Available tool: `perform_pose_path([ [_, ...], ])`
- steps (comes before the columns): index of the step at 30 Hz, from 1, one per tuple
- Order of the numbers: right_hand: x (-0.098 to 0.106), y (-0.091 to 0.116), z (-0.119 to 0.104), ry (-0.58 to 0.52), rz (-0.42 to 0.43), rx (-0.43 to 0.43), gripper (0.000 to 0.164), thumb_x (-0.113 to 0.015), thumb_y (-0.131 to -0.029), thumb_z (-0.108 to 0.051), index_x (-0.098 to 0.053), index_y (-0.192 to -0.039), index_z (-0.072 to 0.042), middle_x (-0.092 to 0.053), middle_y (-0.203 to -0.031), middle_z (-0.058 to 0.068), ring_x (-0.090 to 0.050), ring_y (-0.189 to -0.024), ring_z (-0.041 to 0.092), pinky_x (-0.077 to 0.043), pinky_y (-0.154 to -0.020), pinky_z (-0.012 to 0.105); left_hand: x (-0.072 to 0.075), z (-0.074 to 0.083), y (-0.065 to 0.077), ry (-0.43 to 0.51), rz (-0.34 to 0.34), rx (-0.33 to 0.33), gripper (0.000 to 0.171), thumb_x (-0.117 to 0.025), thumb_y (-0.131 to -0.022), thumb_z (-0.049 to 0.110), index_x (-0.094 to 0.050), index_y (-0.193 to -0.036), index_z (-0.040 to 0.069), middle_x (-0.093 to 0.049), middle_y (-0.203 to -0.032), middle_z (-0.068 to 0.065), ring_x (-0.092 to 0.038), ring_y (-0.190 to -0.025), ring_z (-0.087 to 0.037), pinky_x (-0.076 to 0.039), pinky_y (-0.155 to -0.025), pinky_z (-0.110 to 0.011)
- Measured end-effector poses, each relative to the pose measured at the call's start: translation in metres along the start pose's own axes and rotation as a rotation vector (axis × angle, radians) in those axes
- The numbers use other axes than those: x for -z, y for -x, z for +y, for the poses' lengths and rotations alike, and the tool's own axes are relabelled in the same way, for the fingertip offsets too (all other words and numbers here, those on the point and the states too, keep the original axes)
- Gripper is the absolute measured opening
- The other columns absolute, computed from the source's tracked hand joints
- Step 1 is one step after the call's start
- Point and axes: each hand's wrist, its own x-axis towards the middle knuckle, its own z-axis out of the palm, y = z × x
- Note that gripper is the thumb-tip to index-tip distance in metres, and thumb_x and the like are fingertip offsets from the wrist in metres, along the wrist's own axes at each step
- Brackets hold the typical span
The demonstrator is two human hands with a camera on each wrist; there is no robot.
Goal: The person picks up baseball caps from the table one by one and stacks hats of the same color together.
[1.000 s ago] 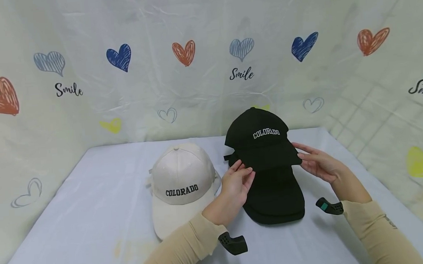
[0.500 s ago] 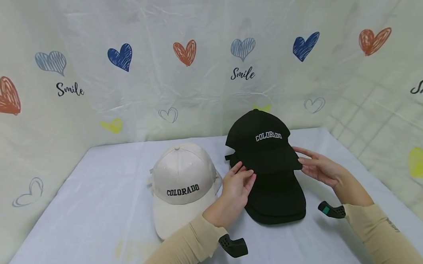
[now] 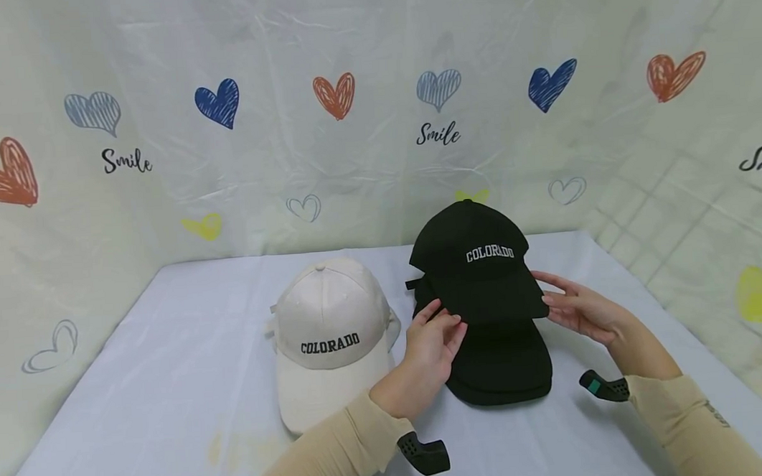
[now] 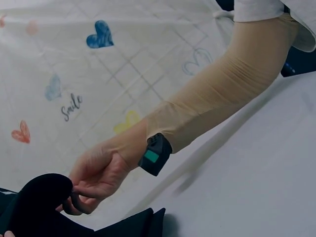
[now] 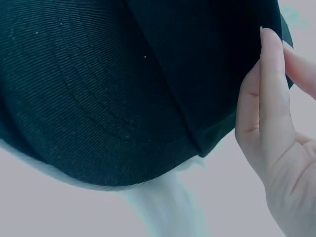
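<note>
A black cap (image 3: 471,237) lettered COLORADO is held tilted over the stacked black caps (image 3: 501,368), whose brims show below it. My left hand (image 3: 426,351) pinches the left corner of the upper cap's brim between thumb and fingers. At the brim's right corner, my right hand (image 3: 582,310) pinches it too, fingers stretched along the edge. The left wrist view shows the right hand (image 4: 98,177) at the curved brim (image 4: 44,197). Dark ribbed cap fabric (image 5: 98,89) fills much of the right wrist view. The crowns of the lower caps are mostly hidden.
Left of the black caps, a cream cap (image 3: 323,316) with COLORADO on it lies brim forward, close by the left forearm. A white cloth covers the table (image 3: 169,393). Behind stands a pale curtain (image 3: 376,152) printed with hearts.
The upper black cap has come down and slightly right, nearer the stack, with both hands moving along at its brim. The cream cap and the lower black caps stay where they were.
</note>
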Motion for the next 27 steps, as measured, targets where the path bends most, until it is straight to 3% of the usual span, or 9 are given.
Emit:
perform_pose_path([
  [7, 0.006, 0.002, 0.004, 0.014, -0.125, 0.016, 0.059, -0.033, -0.108, 0.007, -0.057, -0.144, -0.034, -0.067, -0.120, 0.005, -0.070, -0.106, 0.017, -0.054, -0.094, 0.029, 0.004, -0.004, 0.001, -0.010, -0.018, 0.002, 0.049, -0.061, -0.090, -0.017, -0.053, -0.135, 0.001, -0.051, -0.128, -0.017, -0.059, -0.093, -0.022, -0.053, -0.100, -0.040],
  [12, 0.007, 0.004, 0.004, -0.019, -0.226, 0.010, 0.069, -0.028, -0.108, 0.009, -0.049, -0.151, -0.041, -0.065, -0.124, 0.005, -0.069, -0.107, 0.015, -0.053, -0.094, 0.028, 0.003, -0.005, 0.003, -0.003, -0.031, 0.020, 0.051, -0.062, -0.090, -0.015, -0.052, -0.137, 0.002, -0.051, -0.134, -0.019, -0.059, -0.097, -0.023, -0.053, -0.100, -0.038],
  [21, 0.002, 0.004, -0.003, -0.224, -0.327, -0.004, 0.063, -0.012, -0.109, 0.007, -0.054, -0.150, -0.014, -0.062, -0.140, 0.009, -0.065, -0.120, 0.020, -0.048, -0.103, 0.029, -0.010, 0.000, 0.006, 0.097, -0.043, 0.054, 0.046, -0.066, -0.096, -0.002, -0.047, -0.138, 0.001, -0.054, -0.126, -0.018, -0.060, -0.103, -0.026, -0.054, -0.097, -0.034],
  [27, -0.001, 0.003, -0.008, -0.250, -0.370, 0.000, 0.059, -0.011, -0.109, 0.005, -0.052, -0.150, -0.007, -0.065, -0.134, 0.014, -0.067, -0.116, 0.026, -0.049, -0.102, 0.030, -0.015, 0.004, 0.007, 0.155, -0.043, 0.082, 0.053, -0.065, -0.098, -0.002, -0.041, -0.145, -0.001, -0.053, -0.127, -0.019, -0.058, -0.106, -0.026, -0.053, -0.099, -0.033],
])
